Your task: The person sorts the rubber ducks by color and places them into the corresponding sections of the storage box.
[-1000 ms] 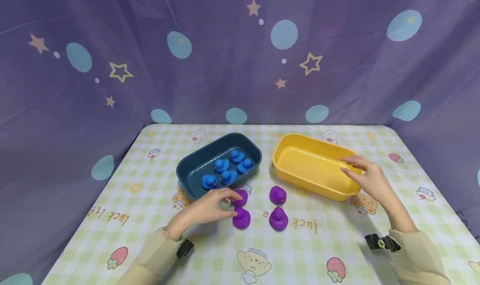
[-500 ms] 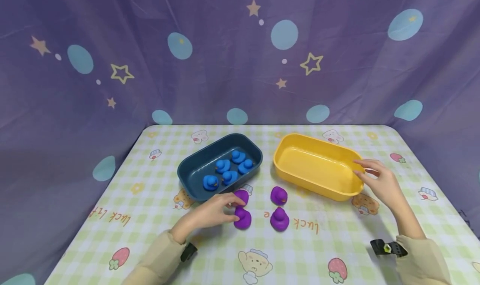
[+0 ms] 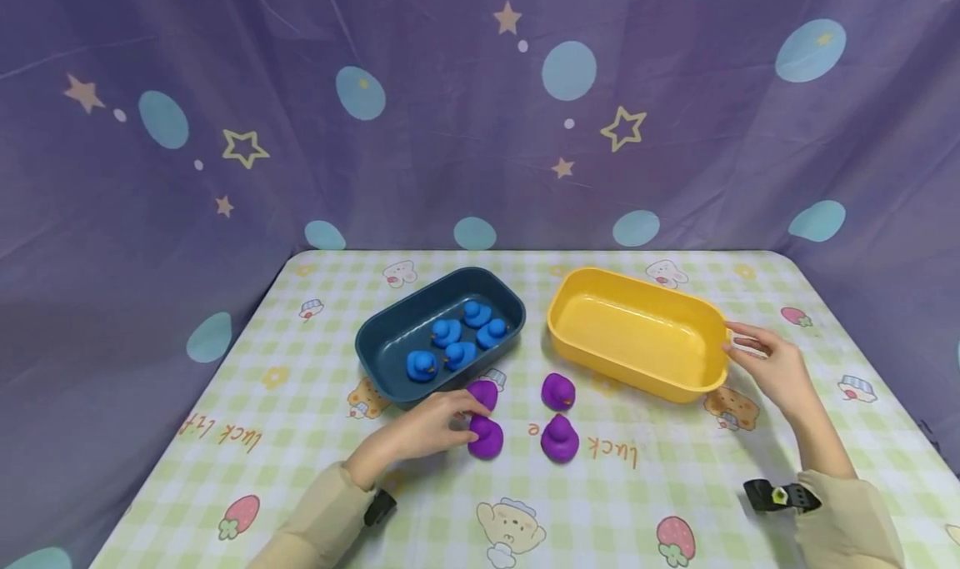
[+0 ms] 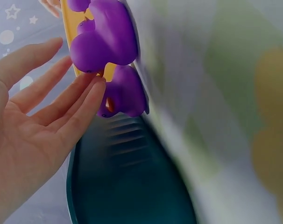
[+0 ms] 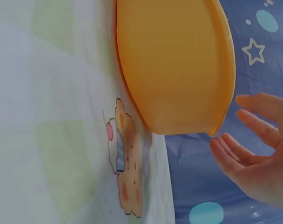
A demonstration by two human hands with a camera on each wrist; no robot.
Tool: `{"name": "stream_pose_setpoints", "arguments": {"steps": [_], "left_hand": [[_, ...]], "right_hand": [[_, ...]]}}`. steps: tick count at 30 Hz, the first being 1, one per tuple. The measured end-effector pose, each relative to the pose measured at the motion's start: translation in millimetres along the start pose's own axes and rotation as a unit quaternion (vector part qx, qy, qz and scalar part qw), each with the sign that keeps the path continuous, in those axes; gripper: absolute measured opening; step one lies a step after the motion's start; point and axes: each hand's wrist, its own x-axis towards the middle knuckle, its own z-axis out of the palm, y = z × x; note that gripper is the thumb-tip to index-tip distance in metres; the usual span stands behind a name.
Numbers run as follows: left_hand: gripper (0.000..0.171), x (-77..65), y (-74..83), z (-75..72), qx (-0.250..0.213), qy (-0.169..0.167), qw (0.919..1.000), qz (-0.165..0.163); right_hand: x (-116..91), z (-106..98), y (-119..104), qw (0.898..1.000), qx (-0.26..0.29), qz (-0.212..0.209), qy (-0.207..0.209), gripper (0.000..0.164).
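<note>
My left hand (image 3: pixel 427 426) reaches over the table with fingers loosely extended, its fingertips right at a purple toy duck (image 3: pixel 487 438). A second purple duck (image 3: pixel 483 392), partly hidden by this hand, sits just behind it. In the left wrist view, a gap shows between thumb and fingers, whose tips overlap the edge of a purple duck (image 4: pixel 104 39). My right hand (image 3: pixel 776 371) is beside the right end of the yellow basin (image 3: pixel 637 336), fingertips at its rim. Seen from the right wrist, that hand (image 5: pixel 265 154) has relaxed, spread fingers.
Two more purple ducks (image 3: pixel 558 391) stand right of the left hand. Several blue ducks (image 3: pixel 461 355) lie inside a dark teal basin (image 3: pixel 390 336) at the back left. A checked cloth (image 3: pixel 420 519) covers the table, and a purple curtain (image 3: pixel 450 136) hangs behind.
My right hand has moved right, from over the yellow basin to its right rim. The left hand has come slightly closer to the front purple duck. Ducks and basins keep their places.
</note>
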Motion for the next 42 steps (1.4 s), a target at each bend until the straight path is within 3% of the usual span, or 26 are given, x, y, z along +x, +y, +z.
{"name": "stream_pose_setpoints", "arguments": {"steps": [9, 19, 33, 42], "left_hand": [[0.028, 2.5, -4.9, 6.8, 0.006, 0.002, 1.0, 0.007], [0.027, 5.0, -3.0, 11.0, 0.007, 0.0, 0.9998, -0.02], [0.023, 6.6, -1.9, 8.4, 0.017, 0.017, 0.9997, -0.01], [0.023, 14.0, 4.6, -1.3, 0.012, 0.034, 0.9993, -0.002]], "right_hand": [[2.6, -4.0, 12.6, 0.994, 0.019, 0.09, -0.052, 0.063], [-5.3, -5.8, -1.9, 0.99, 0.065, 0.104, -0.075, 0.067], [-0.3, 1.2, 13.0, 0.985, 0.025, 0.153, -0.078, 0.066], [-9.7, -1.3, -9.4, 0.975, 0.143, 0.158, -0.067, 0.067]]}}
